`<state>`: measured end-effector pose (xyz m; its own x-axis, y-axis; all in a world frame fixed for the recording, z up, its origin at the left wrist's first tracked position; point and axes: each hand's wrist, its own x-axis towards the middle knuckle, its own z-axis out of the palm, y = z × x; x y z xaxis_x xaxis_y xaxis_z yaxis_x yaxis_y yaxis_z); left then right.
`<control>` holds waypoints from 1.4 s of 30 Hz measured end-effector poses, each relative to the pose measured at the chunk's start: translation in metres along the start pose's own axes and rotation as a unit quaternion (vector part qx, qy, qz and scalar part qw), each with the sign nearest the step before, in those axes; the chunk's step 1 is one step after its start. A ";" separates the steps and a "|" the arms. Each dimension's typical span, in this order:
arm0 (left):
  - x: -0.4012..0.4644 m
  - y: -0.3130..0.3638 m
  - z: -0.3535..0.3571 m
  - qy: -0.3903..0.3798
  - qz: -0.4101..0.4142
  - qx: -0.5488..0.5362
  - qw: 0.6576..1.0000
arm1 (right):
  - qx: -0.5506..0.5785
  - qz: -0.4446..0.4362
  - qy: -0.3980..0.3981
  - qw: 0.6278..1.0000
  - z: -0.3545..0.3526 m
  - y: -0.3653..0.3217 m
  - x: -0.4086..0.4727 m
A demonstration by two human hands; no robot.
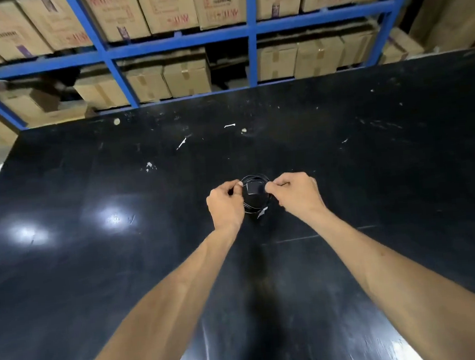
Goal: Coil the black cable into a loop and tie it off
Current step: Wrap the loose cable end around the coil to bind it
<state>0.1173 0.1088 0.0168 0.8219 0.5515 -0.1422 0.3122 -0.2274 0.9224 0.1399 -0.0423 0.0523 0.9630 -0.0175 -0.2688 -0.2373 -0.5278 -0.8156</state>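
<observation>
The black cable [255,178] is wound into a small round coil held just above the black table [124,276]. My left hand [225,204] pinches the coil's left side. On the right side my right hand [296,193] has its fingertips closed on the coil. A thin strand crosses the middle of the coil between my fingertips. A small pale tip [262,212] sticks out at the coil's lower edge. The cable is hard to tell from the dark tabletop, and my fingers hide parts of it.
Small white scraps [181,143] and specks lie on the tabletop beyond my hands. Behind the table's far edge stands a blue metal rack [178,43] loaded with cardboard boxes [187,78]. Bright light reflections show on the left of the table.
</observation>
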 end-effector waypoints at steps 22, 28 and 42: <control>-0.111 0.082 -0.087 -0.094 0.070 -0.127 0.985 | 0.389 0.106 0.023 0.915 0.001 -0.066 -0.146; -0.106 0.092 -0.111 -0.147 0.000 -0.162 0.976 | 0.427 0.132 0.006 0.894 0.006 -0.076 -0.160; -0.114 0.087 -0.134 -0.130 0.090 -0.100 0.982 | 0.357 0.102 0.083 0.925 0.009 -0.106 -0.200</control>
<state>-0.0130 0.1333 0.1611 0.9572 0.2875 -0.0337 0.0723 -0.1248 0.9895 -0.0284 0.0248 0.1881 0.8809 -0.2169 -0.4206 -0.3831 0.1949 -0.9029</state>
